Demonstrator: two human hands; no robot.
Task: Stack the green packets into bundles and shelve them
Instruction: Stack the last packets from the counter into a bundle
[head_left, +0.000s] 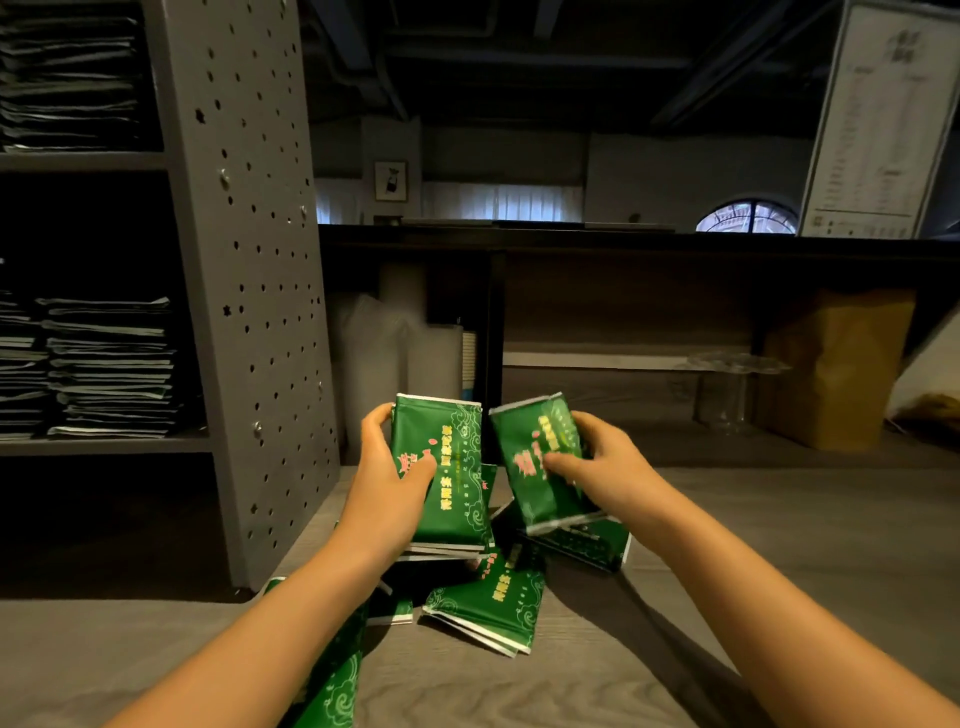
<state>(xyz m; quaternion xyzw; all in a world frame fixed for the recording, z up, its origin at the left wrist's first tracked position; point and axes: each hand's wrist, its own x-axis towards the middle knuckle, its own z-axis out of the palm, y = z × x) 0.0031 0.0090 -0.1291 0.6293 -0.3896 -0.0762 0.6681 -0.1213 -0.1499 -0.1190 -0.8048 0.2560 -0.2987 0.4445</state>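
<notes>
Dim light falls on a grey wood-grain floor (727, 519) in front of a dark counter (623, 239). At nine o'clock stands a grey perforated shelving unit (249, 312). Its middle shelf carries flat stacks of shelved packets (111, 369), and more stacks (67, 78) fill the shelf at eleven o'clock. At seven o'clock a green packet (337, 675) lies partly under the left forearm.

Near centre, the left hand (389, 483) holds a bundle of green packets (457, 467) upright, fingers curled round its left edge and thumb pressed on the printed face. Just to its three o'clock, a narrow gap away, the right hand (608, 462) pinches a single green packet (540, 467), thumb on the front and fingers behind, its top tilted left. At six o'clock below both hands, loose packets (488, 608) lie overlapping on the floor.

At three o'clock, under the counter, a clear glass stand (732, 384) sits beside a brown paper bag (841, 369). A white printed board (883, 119) leans at one o'clock.
</notes>
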